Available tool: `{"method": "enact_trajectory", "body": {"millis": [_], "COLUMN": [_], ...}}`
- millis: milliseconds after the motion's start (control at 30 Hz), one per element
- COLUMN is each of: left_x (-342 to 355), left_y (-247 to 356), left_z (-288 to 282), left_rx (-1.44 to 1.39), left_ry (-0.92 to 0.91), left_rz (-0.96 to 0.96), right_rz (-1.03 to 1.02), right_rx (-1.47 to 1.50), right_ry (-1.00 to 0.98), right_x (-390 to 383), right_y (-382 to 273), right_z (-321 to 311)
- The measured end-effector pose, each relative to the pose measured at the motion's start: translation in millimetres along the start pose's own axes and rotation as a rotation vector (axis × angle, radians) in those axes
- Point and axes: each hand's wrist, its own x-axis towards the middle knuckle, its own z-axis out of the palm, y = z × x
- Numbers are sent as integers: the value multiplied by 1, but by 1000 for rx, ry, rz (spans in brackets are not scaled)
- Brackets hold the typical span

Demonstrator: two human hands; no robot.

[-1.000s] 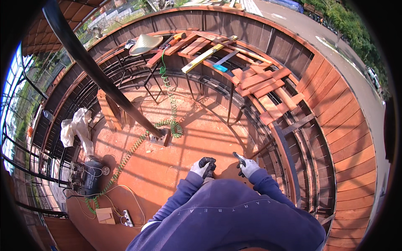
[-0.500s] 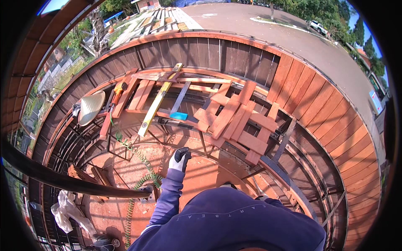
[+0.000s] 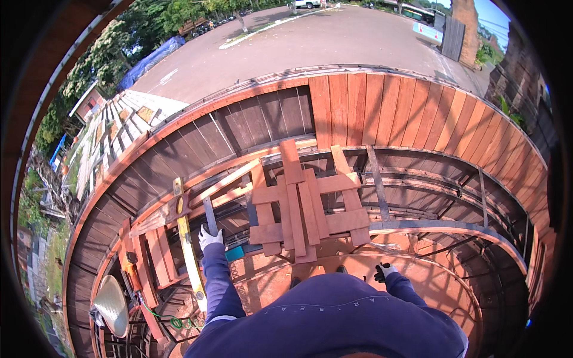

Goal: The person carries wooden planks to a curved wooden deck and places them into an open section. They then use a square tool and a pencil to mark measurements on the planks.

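Observation:
My left hand point(image 3: 210, 238), in a pale glove, reaches over the lower end of a grey metal blade point(image 3: 208, 210), fingers spread on either side of it. A teal block point(image 3: 234, 253) shows beside my wrist and looks joined to the blade like a square; my hand and sleeve cover the join. Just left lies a long yellow spirit level point(image 3: 187, 241). My right hand point(image 3: 382, 272), gloved in black and white, hangs low at the right with fingers apart and nothing visible in it. Several reddish wooden boards point(image 3: 292, 216) lie stacked crosswise ahead of me.
An orange power tool point(image 3: 131, 271) and a conical hat point(image 3: 111, 306) rest at the left. A curved wall of reddish planks point(image 3: 412, 113) rises beyond, and open metal framing point(image 3: 430, 224) runs along the right. A green coiled hose point(image 3: 178, 323) lies lower left.
My view has turned right. My left hand has gone from a closed fist over the floor to the grey blade, its fingers now spread. My right hand has come into sight.

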Motion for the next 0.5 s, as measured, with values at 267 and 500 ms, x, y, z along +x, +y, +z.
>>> {"method": "enact_trajectory", "body": {"millis": [267, 500], "left_x": [34, -17], "left_y": [-15, 48], "left_z": [8, -81], "left_rx": [-55, -427], "left_ry": [-228, -103], "left_rz": [43, 692], "right_rz": [195, 211], "right_rx": [-177, 19], "right_ry": [259, 472], "right_x": [-155, -214], "right_y": [96, 154], "right_z": [73, 109]}}
